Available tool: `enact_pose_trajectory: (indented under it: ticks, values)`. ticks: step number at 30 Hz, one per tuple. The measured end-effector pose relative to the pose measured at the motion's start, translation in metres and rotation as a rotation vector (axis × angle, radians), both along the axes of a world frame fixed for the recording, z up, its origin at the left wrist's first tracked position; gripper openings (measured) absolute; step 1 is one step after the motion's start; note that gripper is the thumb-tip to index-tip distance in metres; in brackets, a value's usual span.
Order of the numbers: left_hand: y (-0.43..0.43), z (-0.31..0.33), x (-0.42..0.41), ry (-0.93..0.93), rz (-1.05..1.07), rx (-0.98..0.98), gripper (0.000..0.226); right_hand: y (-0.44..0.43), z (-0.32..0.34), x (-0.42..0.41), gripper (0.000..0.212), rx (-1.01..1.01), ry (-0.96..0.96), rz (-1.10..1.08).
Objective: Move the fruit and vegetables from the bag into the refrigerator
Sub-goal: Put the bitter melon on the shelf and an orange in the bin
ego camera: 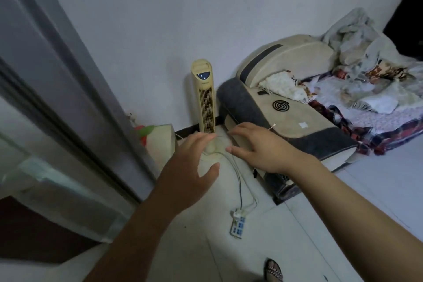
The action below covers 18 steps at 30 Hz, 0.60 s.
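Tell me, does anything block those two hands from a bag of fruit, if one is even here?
No bag or clear refrigerator shows here, so that cannot be judged. The left hand and right hand reach out empty; ahead stands a tower fan, with a sofa beside it and a power strip on the floor.

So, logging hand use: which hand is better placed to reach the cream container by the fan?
Left, probably: the left hand, open, is beside the cream container; the right hand is farther, near the sofa.
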<state>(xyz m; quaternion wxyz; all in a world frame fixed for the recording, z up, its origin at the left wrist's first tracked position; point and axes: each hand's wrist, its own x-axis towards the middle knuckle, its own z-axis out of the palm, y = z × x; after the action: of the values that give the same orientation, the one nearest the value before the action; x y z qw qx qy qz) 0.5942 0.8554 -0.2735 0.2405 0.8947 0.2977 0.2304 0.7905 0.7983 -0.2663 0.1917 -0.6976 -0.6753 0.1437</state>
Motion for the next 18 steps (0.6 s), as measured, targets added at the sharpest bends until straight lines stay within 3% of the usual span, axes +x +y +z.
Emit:
enact_pose_trajectory:
  ticks: [9,18]
  values:
    - [0.001,-0.063,0.099,0.318,0.25,-0.301,0.052,0.004,-0.054,0.114,0.057,-0.239,0.034,0.147]
    - [0.049,-0.071,0.138,0.378,0.362,-0.421,0.062,0.071,-0.067,0.149,0.05,-0.239,0.1,0.286]
